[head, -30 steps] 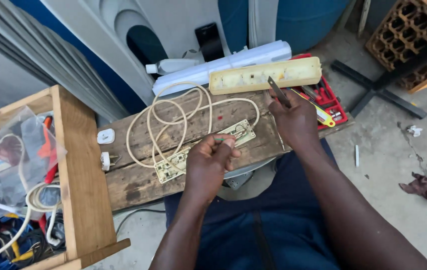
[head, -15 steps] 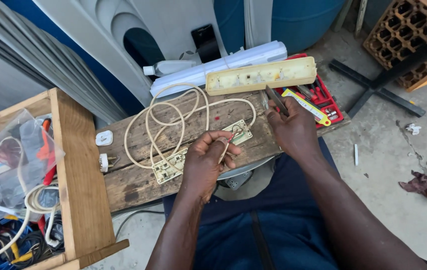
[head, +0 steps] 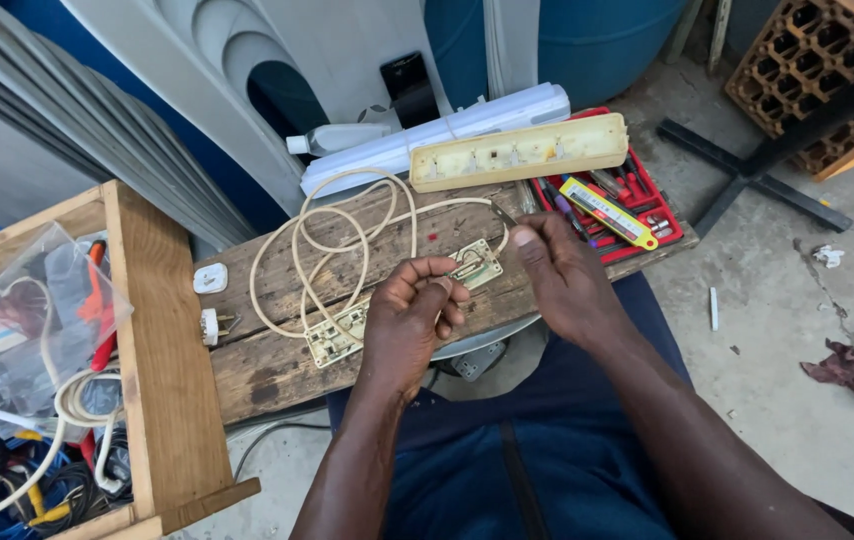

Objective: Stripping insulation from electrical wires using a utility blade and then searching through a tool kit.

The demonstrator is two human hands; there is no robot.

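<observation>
Resting surface: a worn wooden plank [head: 277, 360] laid across the person's lap.
Left hand: the left hand [head: 405, 325] curls closed on the strip's inner base [head: 347, 333], which lies on the plank.
Right hand: the right hand [head: 562, 275] pinches the cream cable [head: 299, 262] by the base's far end; the fingertips are hard to make out.
Beyond: a cream strip cover [head: 519, 152] and a red tool tray [head: 612, 210].
Left side: a wooden crate [head: 152, 350] of wires.
Room: concrete floor [head: 777, 330], blue barrel [head: 587, 40].

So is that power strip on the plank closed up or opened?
Opened. The cream cover lies apart at the plank's far edge, hollow side up, while the inner strip sits bare under the left hand.
</observation>
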